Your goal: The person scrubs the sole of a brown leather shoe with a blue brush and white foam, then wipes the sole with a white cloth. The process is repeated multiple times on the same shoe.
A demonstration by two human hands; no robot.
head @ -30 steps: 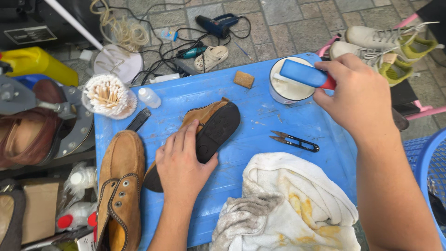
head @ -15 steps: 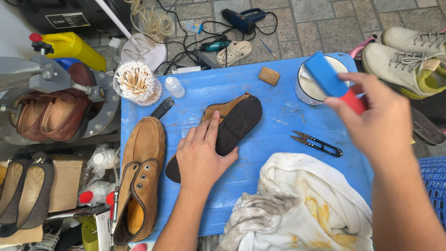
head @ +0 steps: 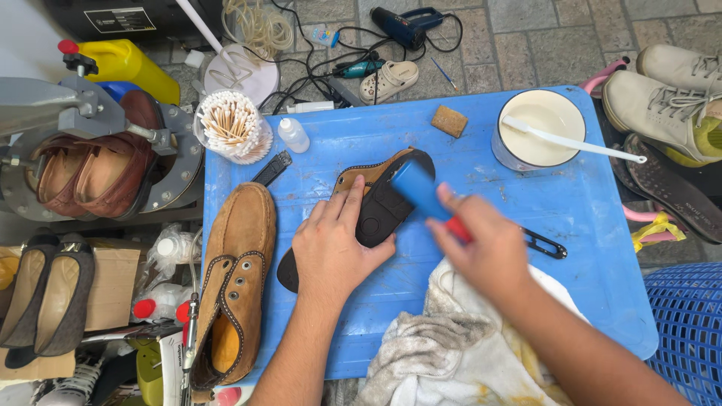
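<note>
- blue table (head: 526, 218) filling mid-frame, scuffed and wet-looking, stained rag (head: 451, 353) heaped along its lower edge.
- second tan suede shoe (head: 233, 286) lying upright along the table's left edge, apart from the work.
- tan suede shoe (head: 361, 214) turned sole-up at centre frame, toe toward upper right; black rubber sole (head: 380, 210) facing the camera, stitched welt showing round it.
- left hand (head: 331, 252) spread flat, fingers splayed over the heel half, pressing the shoe to the table.
- right hand (head: 481, 252) closed round the red handle of a blue brush (head: 421, 192), blurred, brush head over the toe of the sole.
- white cup (head: 538, 128) of pale liquid with a white spatula across it, upper right.
- small black snips (head: 545, 244) just right of the right hand.
- judged best: keep weight on the heel so nothing slides, work short even strokes toe to heel, stay on the rubber and off the suede edge.
</note>
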